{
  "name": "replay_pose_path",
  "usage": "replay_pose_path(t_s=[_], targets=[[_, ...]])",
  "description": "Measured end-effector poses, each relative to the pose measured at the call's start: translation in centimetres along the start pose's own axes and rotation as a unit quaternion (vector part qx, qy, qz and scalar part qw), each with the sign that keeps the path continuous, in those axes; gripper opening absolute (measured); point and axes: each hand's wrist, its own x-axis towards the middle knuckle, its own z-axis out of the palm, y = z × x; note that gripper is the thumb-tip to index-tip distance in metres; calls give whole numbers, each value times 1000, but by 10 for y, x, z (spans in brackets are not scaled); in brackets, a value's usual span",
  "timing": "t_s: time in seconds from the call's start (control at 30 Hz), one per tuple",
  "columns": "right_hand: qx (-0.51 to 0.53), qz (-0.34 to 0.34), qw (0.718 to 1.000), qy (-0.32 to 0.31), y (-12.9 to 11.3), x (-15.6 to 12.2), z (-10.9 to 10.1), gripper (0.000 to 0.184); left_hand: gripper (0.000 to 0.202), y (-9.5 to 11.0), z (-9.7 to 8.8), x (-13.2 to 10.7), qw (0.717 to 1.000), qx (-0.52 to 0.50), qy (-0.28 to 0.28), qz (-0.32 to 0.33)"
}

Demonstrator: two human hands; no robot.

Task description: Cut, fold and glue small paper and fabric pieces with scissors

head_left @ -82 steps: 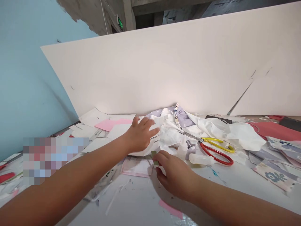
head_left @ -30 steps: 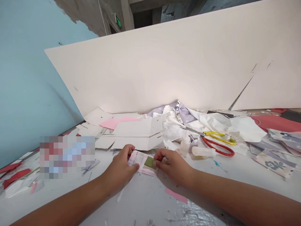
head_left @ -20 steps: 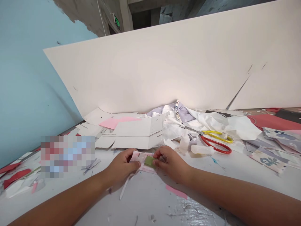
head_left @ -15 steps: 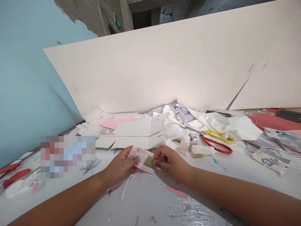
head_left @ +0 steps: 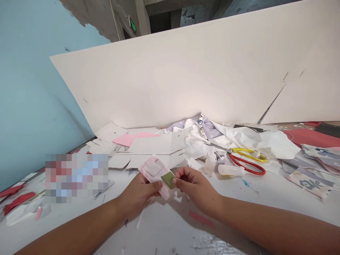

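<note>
My left hand (head_left: pixel 138 194) pinches the lower edge of a pink and white paper piece (head_left: pixel 154 170) and holds it tilted above the white table (head_left: pixel 239 198). My right hand (head_left: pixel 195 186) is closed on a small olive-green square (head_left: pixel 168 179), pressing it against the right corner of that pink piece. Both hands meet just in front of the flat white cardboard cut-outs (head_left: pixel 156 150).
Red and yellow scissors (head_left: pixel 245 161) lie to the right beside a small clear bottle (head_left: pixel 230 170) and crumpled white cloth (head_left: pixel 255 141). A large white board (head_left: pixel 199 78) leans at the back. Patterned paper (head_left: pixel 308 182) is at right, pink scraps (head_left: pixel 202 219) near my right wrist.
My left hand came back from the cardboard pile to the pink piece. Both hands have since lifted it off the table and tilted it up, with the green square at its corner.
</note>
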Motion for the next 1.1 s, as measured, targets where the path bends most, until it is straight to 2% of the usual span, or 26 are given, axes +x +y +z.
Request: replay_pose_path(t_s=[0.13,0.3,0.53,0.73,0.87,1.1], targets=[[30,-4,998,46,-4,-1,0,19,26,1,-1,1,1000,-14,9,7],[59,-24,995,74,-4,4,-1,22,27,0,0,-1,1000,-21,6,-9],[13,-2,996,87,-1,6,-3,18,27,-2,-2,1,1000,-1,21,-17],[1,26,997,66,2,8,-2,21,26,-2,0,0,1000,-5,22,-21],[10,11,998,59,4,7,-2,23,28,-2,1,-2,1000,-14,19,-20],[-63,-3,997,39,-2,4,-3,14,28,1,2,-2,999,-10,32,-24]])
